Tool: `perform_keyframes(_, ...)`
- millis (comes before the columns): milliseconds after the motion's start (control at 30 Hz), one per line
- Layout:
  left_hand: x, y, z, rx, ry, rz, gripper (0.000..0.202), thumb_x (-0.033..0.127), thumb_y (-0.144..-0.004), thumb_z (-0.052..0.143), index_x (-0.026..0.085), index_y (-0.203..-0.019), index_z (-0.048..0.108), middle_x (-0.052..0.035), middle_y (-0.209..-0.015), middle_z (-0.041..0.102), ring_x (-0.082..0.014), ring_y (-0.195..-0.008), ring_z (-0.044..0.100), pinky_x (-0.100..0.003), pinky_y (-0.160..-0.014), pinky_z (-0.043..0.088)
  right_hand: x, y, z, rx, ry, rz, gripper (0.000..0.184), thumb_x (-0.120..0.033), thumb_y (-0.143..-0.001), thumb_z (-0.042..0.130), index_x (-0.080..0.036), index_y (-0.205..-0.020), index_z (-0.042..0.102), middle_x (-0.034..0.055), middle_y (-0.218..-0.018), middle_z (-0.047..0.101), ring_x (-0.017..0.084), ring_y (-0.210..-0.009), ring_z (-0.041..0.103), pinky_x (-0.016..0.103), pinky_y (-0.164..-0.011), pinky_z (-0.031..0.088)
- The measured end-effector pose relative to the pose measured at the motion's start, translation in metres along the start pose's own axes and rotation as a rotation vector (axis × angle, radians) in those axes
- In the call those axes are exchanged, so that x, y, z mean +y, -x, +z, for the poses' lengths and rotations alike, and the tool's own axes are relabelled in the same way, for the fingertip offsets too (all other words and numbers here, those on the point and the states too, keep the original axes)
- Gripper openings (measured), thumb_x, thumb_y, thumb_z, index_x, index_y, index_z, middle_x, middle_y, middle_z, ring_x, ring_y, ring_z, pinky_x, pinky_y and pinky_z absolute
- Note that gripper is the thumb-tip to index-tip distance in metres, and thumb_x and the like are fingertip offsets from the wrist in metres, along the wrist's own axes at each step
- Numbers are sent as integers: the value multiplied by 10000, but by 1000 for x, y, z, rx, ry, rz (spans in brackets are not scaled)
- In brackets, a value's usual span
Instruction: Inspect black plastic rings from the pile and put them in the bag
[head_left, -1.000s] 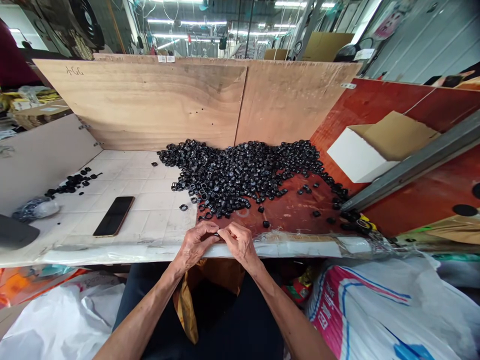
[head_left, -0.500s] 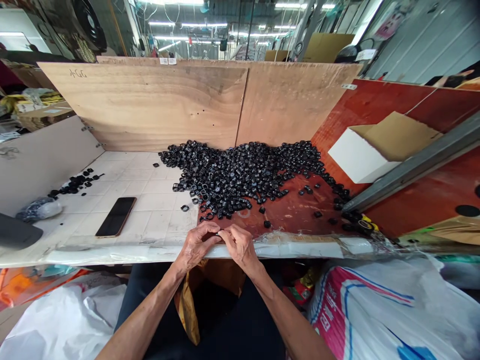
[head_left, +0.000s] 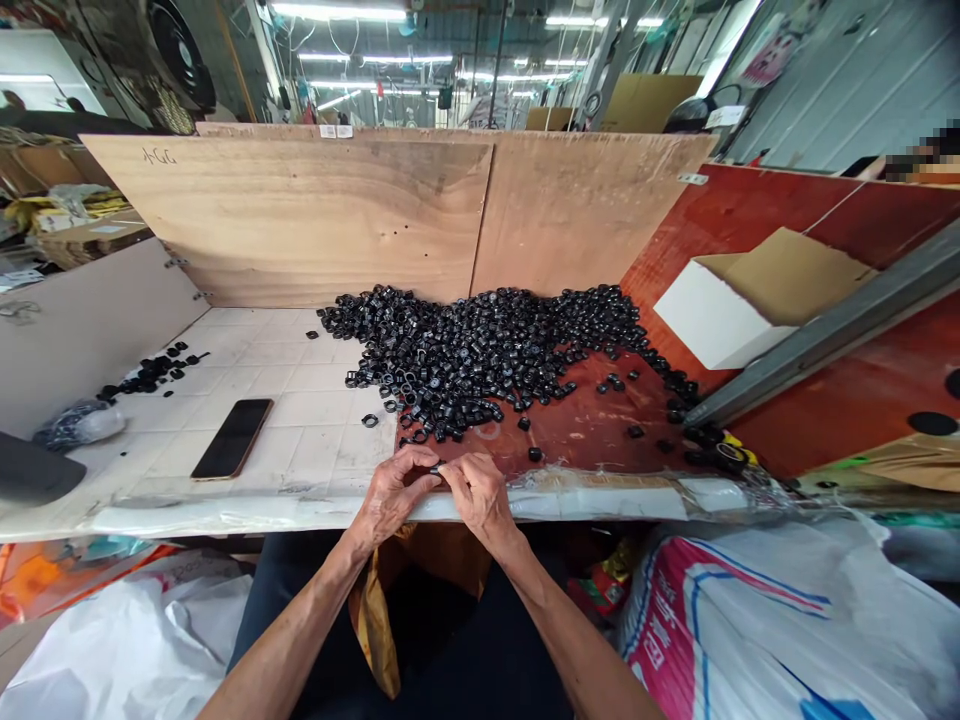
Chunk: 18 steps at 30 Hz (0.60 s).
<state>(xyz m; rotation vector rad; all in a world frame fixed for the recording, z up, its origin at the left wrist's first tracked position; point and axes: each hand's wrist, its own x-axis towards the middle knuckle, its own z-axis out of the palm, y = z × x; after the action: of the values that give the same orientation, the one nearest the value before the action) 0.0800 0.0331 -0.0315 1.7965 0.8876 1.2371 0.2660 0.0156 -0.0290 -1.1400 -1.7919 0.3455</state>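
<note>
My left hand and my right hand meet at the near edge of the bench, fingertips pinched together on a small black ring part. Just beyond them a big heap of the same black ring parts spreads across the middle of the bench, up to the plywood back wall. Loose single rings lie between the heap and my hands. Most of the held part is hidden by my fingers.
A black phone lies on the white tiled area at left, with a small cluster of black parts and a clear bag beyond it. A white cardboard box sits at right. Woven sacks stand below the bench edge.
Both hands stay pinched together at the bench edge, with only small finger shifts. The view has tipped slightly, so the scene sits a little lower in frame.
</note>
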Motion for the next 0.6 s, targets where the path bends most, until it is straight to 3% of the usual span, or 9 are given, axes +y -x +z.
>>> perform_keyframes(100, -2, 0, 0, 35, 9, -11, 161, 327, -927, 732, 217, -1044, 722, -81, -1091, 702, -221, -1054, 690, -372, -962, 564, -3, -2, -1, 17, -5, -33, 221, -337, -999, 559, -220, -870, 694, 36, -738, 652, 217, -769, 623, 400, -896, 487)
perform_keyframes(200, -2, 1, 1, 62, 8, -24, 159, 320, -922, 736, 216, -1041, 722, -81, -1103, 698, -218, -1047, 693, -366, -963, 561, -6, -2, -5, 22, -36, -63, 310, -302, -997, 551, -228, -705, 628, -6, -636, 575, 173, -642, 558, 408, -925, 476)
perform_keyframes(233, -2, 1, 1, 63, 9, -28, 158, 318, -923, 735, 217, -1044, 721, -79, -1104, 697, -215, -1043, 693, -362, -962, 560, -6, -2, -6, 31, -47, -55, 290, -305, -989, 565, -227, -717, 630, -7, -645, 577, 170, -637, 551, 401, -908, 480)
perform_keyframes(333, 1, 1, 1, 57, 34, -38, 163, 323, -926, 727, 211, -1045, 717, -76, -1097, 698, -209, -1022, 695, -354, -946, 562, -6, -2, -7, 21, -90, -47, 134, -320, -964, 608, -216, -986, 690, 34, -816, 665, 202, -759, 608, 376, -848, 493)
perform_keyframes(467, 7, -1, -1, 44, 54, -42, 163, 321, -913, 746, 206, -1025, 716, -64, -1071, 701, -208, -1024, 684, -341, -937, 555, -3, 0, -4, 38, -69, -52, 186, -266, -1001, 546, -219, -862, 661, 26, -734, 639, 203, -737, 591, 345, -767, 473)
perform_keyframes(600, 14, 7, 2, 14, 33, -82, 142, 291, -922, 731, 212, -1038, 712, -52, -1066, 709, -205, -1010, 687, -335, -926, 547, -10, 9, -3, -6, -159, 22, 124, -245, -988, 541, -212, -987, 661, 47, -875, 679, 195, -783, 625, 309, -739, 486)
